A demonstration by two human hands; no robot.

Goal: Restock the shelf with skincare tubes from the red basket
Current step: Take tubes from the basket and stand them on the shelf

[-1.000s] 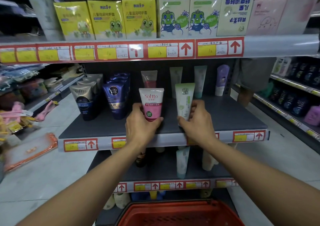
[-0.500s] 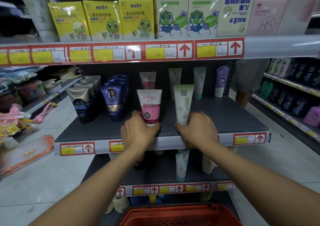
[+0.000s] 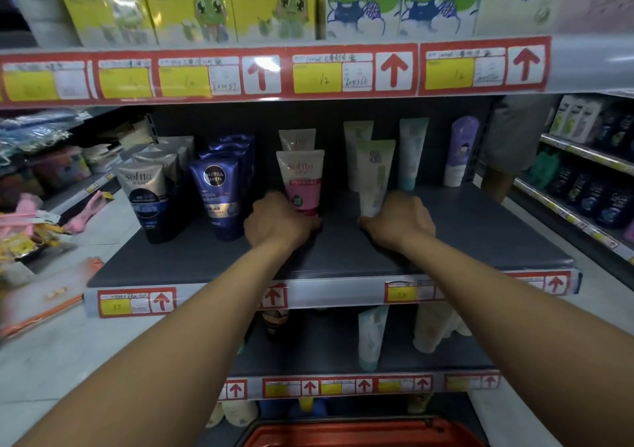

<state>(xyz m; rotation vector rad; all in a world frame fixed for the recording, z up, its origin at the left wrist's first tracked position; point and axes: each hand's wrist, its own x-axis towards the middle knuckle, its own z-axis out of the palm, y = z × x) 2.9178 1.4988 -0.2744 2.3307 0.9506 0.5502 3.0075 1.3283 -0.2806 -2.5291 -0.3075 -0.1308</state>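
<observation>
A pink and white tube stands upright on the dark middle shelf, and my left hand grips its base. To its right a pale green and white tube stands upright too, my right hand holding its lower end. Both tubes sit in front of similar tubes at the back of the shelf. The rim of the red basket shows at the bottom edge, its inside hidden.
Silver-black tubes and blue tubes stand in rows at the shelf's left. A teal tube and a purple bottle stand at the back right. Boxed goods fill the shelf above. A person's legs stand in the right aisle.
Both hands have pushed the two tubes from the shelf's front edge deeper onto the shelf, toward the tubes at the back. The camera has moved closer.
</observation>
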